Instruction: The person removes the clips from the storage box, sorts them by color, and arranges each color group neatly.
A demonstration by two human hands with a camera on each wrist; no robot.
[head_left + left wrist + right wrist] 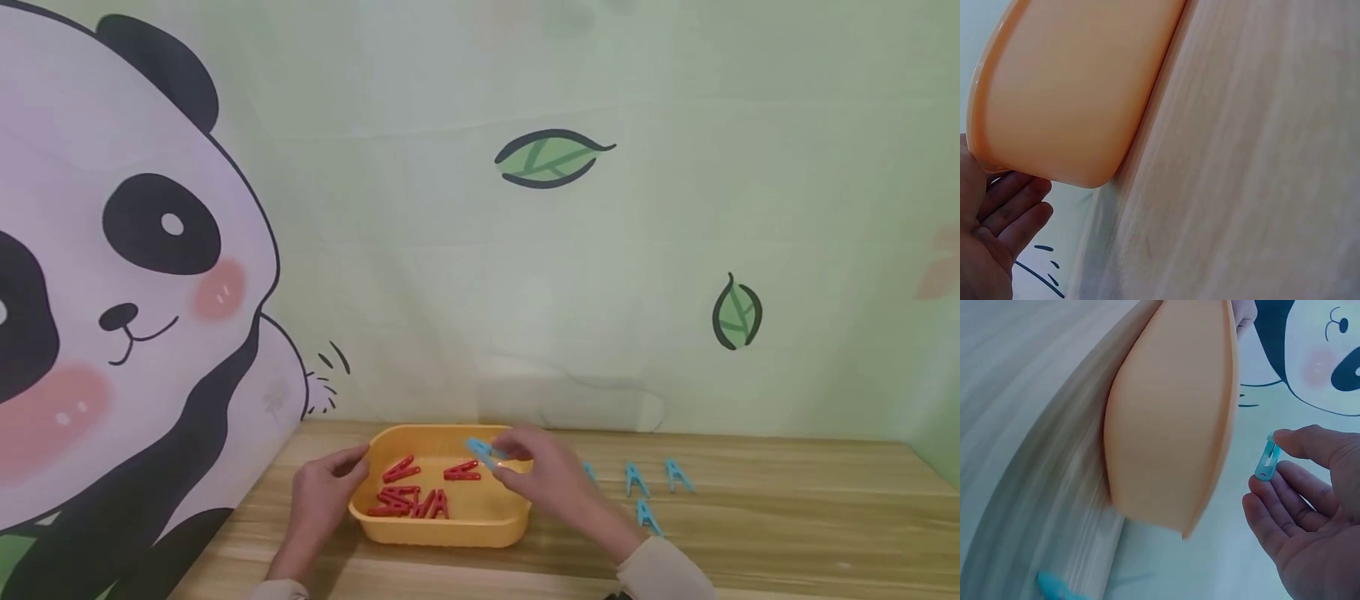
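Note:
A yellow plastic basin (442, 533) stands on the table with several red clothespins (397, 500) lying inside, mostly toward its left. My left hand (324, 492) holds the basin's left rim; in the left wrist view its fingers (1019, 209) come round the end of the basin, and the thumb is mostly hidden. Over the basin's right side, my right hand (551, 475) pinches a light blue clothespin (483, 452) between thumb and fingers. The right wrist view shows this blue clothespin (1267, 459) at the fingertips, apart from the basin wall (1166, 425).
Several more blue clothespins (636, 479) lie on the wooden table (787, 533) to the right of the basin, one partly behind my right hand. Behind the table hangs a green backdrop (420, 250) with a panda and leaves.

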